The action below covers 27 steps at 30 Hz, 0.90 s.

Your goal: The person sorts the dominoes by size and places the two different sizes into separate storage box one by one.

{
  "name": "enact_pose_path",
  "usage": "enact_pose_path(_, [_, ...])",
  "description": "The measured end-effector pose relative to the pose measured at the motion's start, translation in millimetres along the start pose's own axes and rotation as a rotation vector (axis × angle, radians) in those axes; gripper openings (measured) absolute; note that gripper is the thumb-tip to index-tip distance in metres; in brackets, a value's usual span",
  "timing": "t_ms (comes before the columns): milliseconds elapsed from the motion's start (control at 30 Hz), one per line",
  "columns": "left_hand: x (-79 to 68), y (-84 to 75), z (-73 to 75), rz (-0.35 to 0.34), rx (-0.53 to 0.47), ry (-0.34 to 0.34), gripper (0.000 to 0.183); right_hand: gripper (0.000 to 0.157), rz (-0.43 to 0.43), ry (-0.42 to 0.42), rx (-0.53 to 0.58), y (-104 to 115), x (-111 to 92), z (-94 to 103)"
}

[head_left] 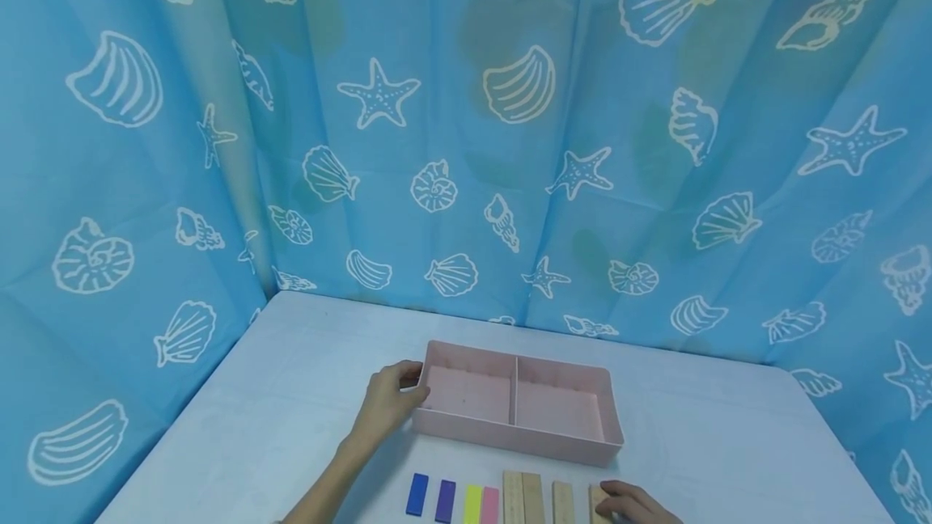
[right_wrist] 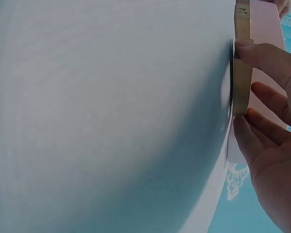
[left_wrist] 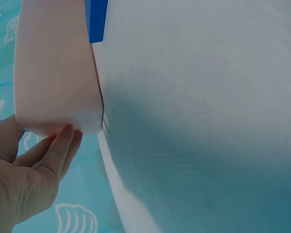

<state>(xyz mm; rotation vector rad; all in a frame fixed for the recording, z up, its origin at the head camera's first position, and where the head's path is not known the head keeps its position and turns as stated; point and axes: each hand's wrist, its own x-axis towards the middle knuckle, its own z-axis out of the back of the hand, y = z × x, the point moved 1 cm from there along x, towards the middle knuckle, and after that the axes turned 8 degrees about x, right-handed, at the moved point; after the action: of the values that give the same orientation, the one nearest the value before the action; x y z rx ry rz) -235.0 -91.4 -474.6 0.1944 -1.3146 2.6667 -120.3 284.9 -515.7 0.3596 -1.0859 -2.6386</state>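
Observation:
A pink two-compartment box (head_left: 518, 432) stands on the white table. My left hand (head_left: 389, 396) holds its left end, thumb over the rim and the other fingers against the outside of the end wall (left_wrist: 58, 97). At the right end of a row of blocks, my right hand (head_left: 632, 500) grips a light wooden block (head_left: 598, 500). In the right wrist view, the thumb and fingers lie along that wooden block (right_wrist: 242, 90), hiding part of it. Just beyond it shows another piece of wood (right_wrist: 242, 19) marked "24".
In front of the box lie a blue block (head_left: 417, 495), a purple block (head_left: 446, 501), a yellow block (head_left: 472, 503) and a pink block (head_left: 490, 505), then several wooden blocks (head_left: 533, 497). A blue shell-patterned curtain (head_left: 466, 144) hangs behind and beside the table (head_left: 328, 338).

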Motion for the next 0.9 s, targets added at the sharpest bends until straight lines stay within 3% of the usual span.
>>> enact_pose_path(300, [-0.7,-0.8,0.3,-0.015,-0.002,-0.006,0.034,0.047,0.112,-0.029,-0.011,9,-10,11.3])
enact_pose_path(533, [-1.0,-1.3,0.7,-0.009,-0.004,-0.001,0.034,0.032,0.274,-0.166,-0.060,23,-14,22.7])
enact_pose_path(700, [-1.4,-1.4,0.9,-0.008,0.001,-0.001,0.033,0.035,0.242,-0.115,-0.023,33,-14,36.4])
enact_pose_path(900, [-1.0,-0.5,0.5,-0.006,0.000,0.003,0.034,0.047,0.303,-0.181,0.038,45,-14,44.3])
